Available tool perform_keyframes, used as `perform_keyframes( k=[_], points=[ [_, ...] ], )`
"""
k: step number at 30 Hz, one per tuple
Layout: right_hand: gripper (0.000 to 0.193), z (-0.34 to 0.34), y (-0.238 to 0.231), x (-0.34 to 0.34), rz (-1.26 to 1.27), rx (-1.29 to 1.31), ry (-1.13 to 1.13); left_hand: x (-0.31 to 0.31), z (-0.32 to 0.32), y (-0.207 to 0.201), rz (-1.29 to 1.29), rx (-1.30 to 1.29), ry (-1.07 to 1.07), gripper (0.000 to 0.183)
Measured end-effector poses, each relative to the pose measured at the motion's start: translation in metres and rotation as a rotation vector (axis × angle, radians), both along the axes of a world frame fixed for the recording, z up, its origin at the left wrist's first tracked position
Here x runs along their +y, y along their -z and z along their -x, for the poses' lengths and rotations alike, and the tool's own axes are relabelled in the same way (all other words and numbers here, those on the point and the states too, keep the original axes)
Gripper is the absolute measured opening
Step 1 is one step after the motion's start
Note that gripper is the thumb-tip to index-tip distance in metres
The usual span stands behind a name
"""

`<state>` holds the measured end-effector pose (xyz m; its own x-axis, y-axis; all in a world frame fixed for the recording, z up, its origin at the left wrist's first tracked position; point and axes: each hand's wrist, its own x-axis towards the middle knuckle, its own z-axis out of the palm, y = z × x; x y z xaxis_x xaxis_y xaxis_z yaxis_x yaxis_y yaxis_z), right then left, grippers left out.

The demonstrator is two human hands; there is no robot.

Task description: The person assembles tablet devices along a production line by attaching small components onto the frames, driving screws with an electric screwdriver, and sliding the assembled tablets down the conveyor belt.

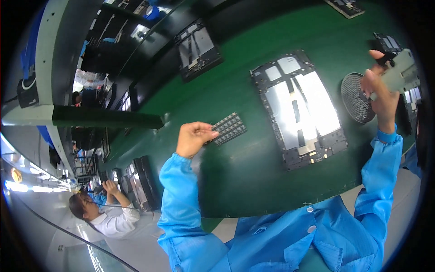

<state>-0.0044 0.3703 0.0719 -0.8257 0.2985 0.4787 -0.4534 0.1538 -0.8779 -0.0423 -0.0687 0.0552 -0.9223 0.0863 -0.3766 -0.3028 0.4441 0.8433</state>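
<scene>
My left hand [192, 139] pinches the left end of a small flat sheet [232, 128] with rows of small dark parts, held above the green table. At the far right my right hand [384, 102] is closed around a pale grey-green hand tool [403, 72] with a black part near the fingertips; its kind is unclear. A round dark dish with a meshed surface [351, 97] lies beside and partly under this hand. Between my hands an opened tablet [278, 120] lies flat, its silver battery panels and dark ribbon cables exposed.
Another opened tablet [195, 49] lies at the back left, and part of one [346, 7] shows at the far edge. More devices [387, 41] sit at the right. A green-black post [106, 117] juts in from the left. A co-worker [106, 213] sits at the lower left.
</scene>
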Motion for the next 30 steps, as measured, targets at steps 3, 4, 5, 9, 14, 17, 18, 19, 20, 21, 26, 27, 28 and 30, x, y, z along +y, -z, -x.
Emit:
perform_keyframes(
  k=[3,4,5,9,14,17,18,19,20,21,26,27,28,30],
  points=[
    [0.044,0.002,0.004,0.002,-0.007,0.012,-0.032,-0.006,-0.002,0.017,0.144,0.126,0.046,0.017],
    [0.044,0.002,0.003,0.002,-0.009,0.024,-0.021,-0.002,-0.003,0.019,0.226,0.16,0.022,0.015],
    [0.044,0.002,0.001,0.002,-0.014,0.036,-0.009,0.001,-0.005,0.02,0.218,0.153,0.029,0.015],
    [0.044,-0.001,-0.003,-0.004,0.016,0.027,0.02,0.006,-0.019,0.016,0.197,0.593,0.101,0.012],
    [0.039,0.005,-0.008,-0.011,0.086,0.057,-0.031,0.037,-0.048,-0.022,-0.072,0.211,0.108,0.012],
    [0.041,0.002,-0.015,-0.018,0.065,0.051,-0.046,0.065,-0.049,-0.02,-0.188,0.195,0.245,0.019],
    [0.041,0.0,-0.016,-0.023,0.054,0.046,-0.038,0.076,-0.05,-0.019,-0.214,0.217,0.294,0.022],
    [0.039,-0.003,-0.018,-0.026,0.111,0.06,-0.085,0.088,-0.049,-0.016,-0.229,0.215,0.304,0.022],
    [0.037,-0.005,-0.02,-0.031,0.173,0.075,-0.141,0.099,-0.05,-0.015,-0.27,0.145,0.255,0.02],
    [0.037,-0.006,-0.021,-0.038,0.165,0.074,-0.139,0.107,-0.05,-0.014,-0.31,0.076,0.206,0.017],
    [0.04,-0.018,-0.024,-0.057,0.065,0.025,-0.222,0.118,-0.045,-0.004,-0.332,0.032,0.262,0.01],
    [0.04,-0.02,-0.025,-0.06,0.063,0.022,-0.255,0.12,-0.047,-0.003,-0.334,0.031,0.264,0.01],
    [0.041,-0.021,-0.027,-0.063,0.049,-0.007,-0.263,0.122,-0.048,-0.002,-0.337,0.051,0.266,0.009],
    [0.041,-0.022,-0.025,-0.068,0.082,-0.017,-0.298,0.124,-0.05,0.001,-0.344,0.072,0.266,0.009]
  ],
)
